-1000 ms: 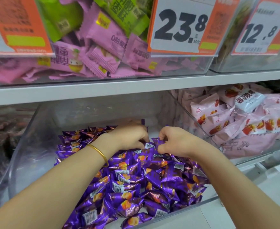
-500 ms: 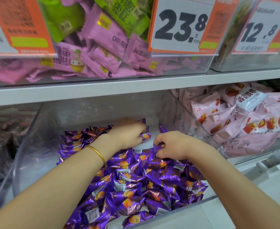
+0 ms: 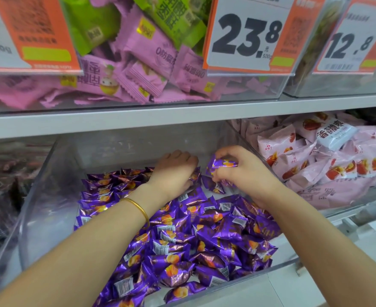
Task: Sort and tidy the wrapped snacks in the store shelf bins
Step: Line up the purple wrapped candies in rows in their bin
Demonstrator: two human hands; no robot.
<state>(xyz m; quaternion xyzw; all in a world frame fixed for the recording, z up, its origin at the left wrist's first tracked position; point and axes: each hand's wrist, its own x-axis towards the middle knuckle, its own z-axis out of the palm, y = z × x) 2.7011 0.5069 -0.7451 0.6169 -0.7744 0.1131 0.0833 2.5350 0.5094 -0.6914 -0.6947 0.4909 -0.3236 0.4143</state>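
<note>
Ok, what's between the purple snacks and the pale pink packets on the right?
In the head view, a clear bin wall separates the purple snacks from the pale pink packets.

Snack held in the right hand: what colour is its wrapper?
The snack is shiny purple with orange; head view.

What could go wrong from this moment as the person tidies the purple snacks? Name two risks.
1. The right hand holds a bunch of purple snacks close to the clear wall; a dropped one could land among the pink packets next door.
2. The heap rises near the bin's low front edge, so the left forearm might nudge snacks out.
</note>
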